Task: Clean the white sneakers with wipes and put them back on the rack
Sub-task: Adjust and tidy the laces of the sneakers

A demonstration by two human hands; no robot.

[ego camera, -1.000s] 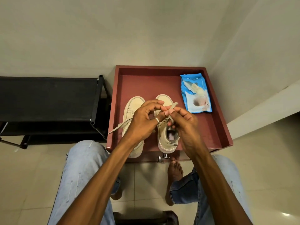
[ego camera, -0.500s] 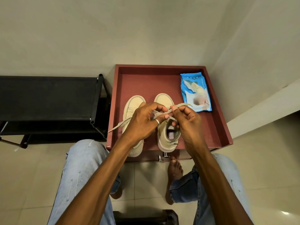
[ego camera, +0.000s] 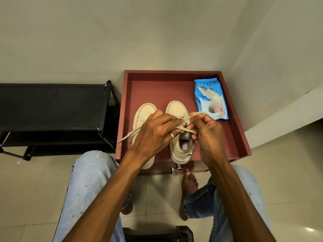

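Two cream-white sneakers stand side by side on a red-brown tray table (ego camera: 237,123), toes pointing away from me. My left hand (ego camera: 155,133) hovers over the left sneaker (ego camera: 145,112) and pinches a lace of the right sneaker (ego camera: 178,110). My right hand (ego camera: 206,130) pinches the other lace end above that shoe's opening. One loose lace (ego camera: 125,137) trails off to the left over the tray edge. A blue pack of wipes (ego camera: 210,98) lies flat at the tray's back right.
A black shoe rack (ego camera: 52,109) stands against the wall to the left of the tray table. I sit with my knees and bare feet on a tiled floor just in front. A dark object (ego camera: 157,233) sits at the bottom edge.
My hands have drawn slightly apart, pulling the laces of the right sneaker; the right hand's lace end now loops further right toward the wipes pack.
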